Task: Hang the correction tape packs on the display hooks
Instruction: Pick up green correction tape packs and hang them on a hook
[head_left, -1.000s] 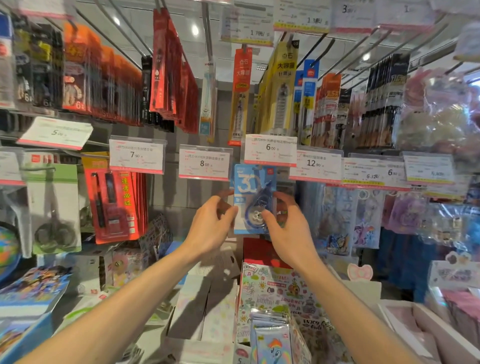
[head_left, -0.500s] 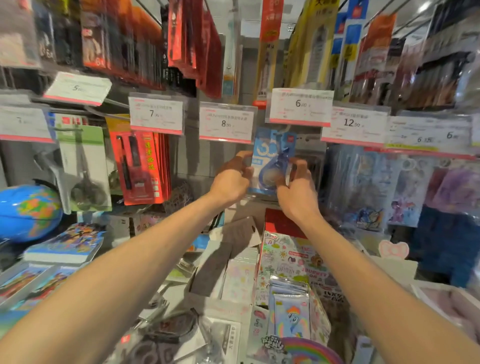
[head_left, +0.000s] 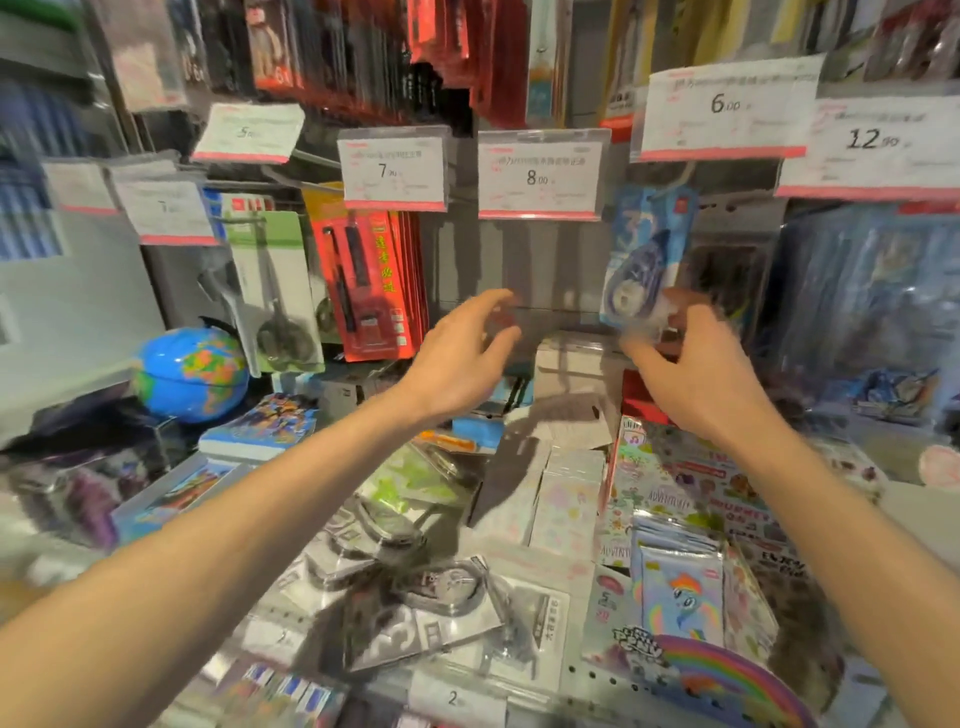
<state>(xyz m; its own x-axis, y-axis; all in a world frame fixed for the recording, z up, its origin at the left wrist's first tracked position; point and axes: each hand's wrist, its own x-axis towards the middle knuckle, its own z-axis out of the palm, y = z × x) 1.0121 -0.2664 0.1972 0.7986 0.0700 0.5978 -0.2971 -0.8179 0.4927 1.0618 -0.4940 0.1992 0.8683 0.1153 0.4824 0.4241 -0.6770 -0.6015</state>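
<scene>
Nearest the camera, well below the 6.00 price tag (head_left: 724, 111), sticker packs (head_left: 678, 597) and flat carded goods lie across the shelf under both forearms. Further in, the left hand (head_left: 460, 358) hangs below and left of that tag with its fingers spread and loosely bent, holding nothing and clear of any pack. The right hand (head_left: 696, 369) reaches up just below the tag, its fingertips (head_left: 670, 317) at the bottom edge of the blue correction tape pack (head_left: 647, 260); motion blur hides whether they pinch the card or only touch it, so the grip cannot be told. The pack hangs tilted directly beneath the tag, its top tucked under the tag's lower edge, where the hook (head_left: 680, 174) is barely visible. The risk appears to lie there: if the card's hole is not fully over the hook, letting go could drop the pack onto the goods below, and a tug on its bottom edge could drag it off.
</scene>
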